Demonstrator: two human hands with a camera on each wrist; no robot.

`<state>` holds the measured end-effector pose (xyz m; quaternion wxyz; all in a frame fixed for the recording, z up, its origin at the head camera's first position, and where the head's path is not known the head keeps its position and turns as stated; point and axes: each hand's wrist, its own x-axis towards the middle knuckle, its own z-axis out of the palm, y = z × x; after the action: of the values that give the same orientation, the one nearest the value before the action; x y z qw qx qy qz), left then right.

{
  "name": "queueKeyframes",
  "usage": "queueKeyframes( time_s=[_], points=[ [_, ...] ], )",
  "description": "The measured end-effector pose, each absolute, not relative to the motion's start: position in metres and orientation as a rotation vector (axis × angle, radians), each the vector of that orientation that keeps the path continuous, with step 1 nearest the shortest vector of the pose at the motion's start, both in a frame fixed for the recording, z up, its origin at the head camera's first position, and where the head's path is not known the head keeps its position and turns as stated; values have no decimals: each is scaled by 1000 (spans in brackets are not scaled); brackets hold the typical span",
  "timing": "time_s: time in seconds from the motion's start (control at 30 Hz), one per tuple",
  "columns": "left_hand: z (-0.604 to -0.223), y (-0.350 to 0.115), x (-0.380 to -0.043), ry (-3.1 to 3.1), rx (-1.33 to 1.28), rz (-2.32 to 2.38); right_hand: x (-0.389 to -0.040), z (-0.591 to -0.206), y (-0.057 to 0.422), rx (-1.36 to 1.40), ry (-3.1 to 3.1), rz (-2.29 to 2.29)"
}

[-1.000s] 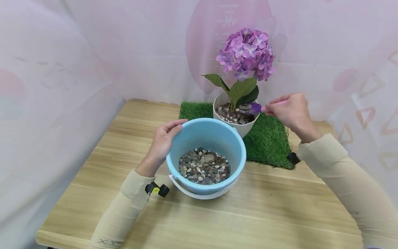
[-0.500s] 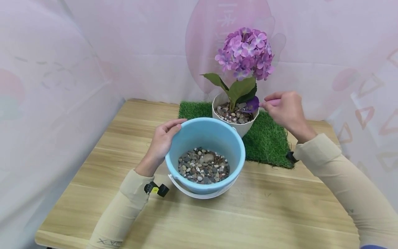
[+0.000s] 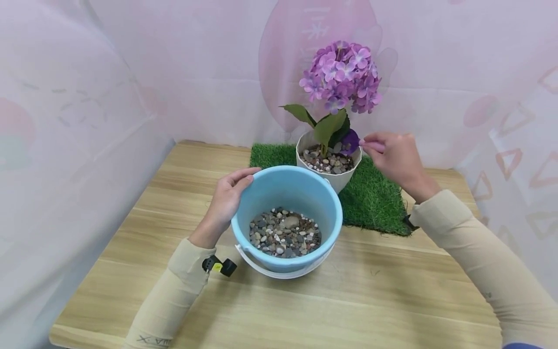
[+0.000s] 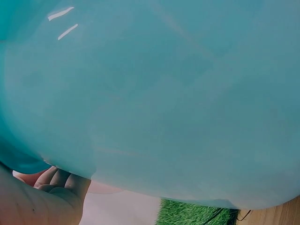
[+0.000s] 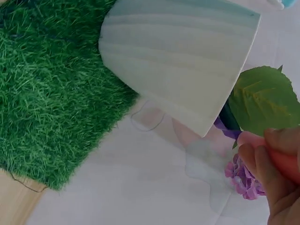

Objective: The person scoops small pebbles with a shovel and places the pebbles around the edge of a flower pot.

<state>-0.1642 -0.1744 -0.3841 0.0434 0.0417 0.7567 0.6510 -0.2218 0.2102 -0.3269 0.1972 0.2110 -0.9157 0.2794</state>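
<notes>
My left hand (image 3: 227,198) grips the rim of a light blue bucket (image 3: 287,182) at its left side, thumb over the edge. Mixed pebbles (image 3: 285,232) cover the bucket's bottom. The left wrist view is mostly the bucket's wall (image 4: 178,103). My right hand (image 3: 398,160) pinches the pink handle of a small trowel (image 3: 350,141) with a purple blade. That blade is tilted inside the right side of a white flowerpot (image 3: 329,179), with some stones against it. A purple hydrangea (image 3: 342,77) stands in the pot among pebbles. In the right wrist view the pot's wall (image 5: 178,56) hides most of the blade.
Under the pot lies a green artificial grass mat (image 3: 375,203). The bucket's white handle (image 3: 285,275) hangs down at the front. A wooden table (image 3: 305,310) carries everything, and pale patterned cloth (image 3: 209,63) hangs behind and at the sides.
My right hand has moved slightly left, and the trowel's blade has gone from nearly flat to steeply tilted over the pot's pebbles. My left hand and the bucket have stayed put.
</notes>
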Motion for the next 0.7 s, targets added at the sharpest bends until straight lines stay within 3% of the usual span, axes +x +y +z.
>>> queueKeyframes(
  time_s=[0.7],
  points=[
    [-386,-175,-165,2307,148,2012,-216,-328,218,741,-2408,617]
  ],
)
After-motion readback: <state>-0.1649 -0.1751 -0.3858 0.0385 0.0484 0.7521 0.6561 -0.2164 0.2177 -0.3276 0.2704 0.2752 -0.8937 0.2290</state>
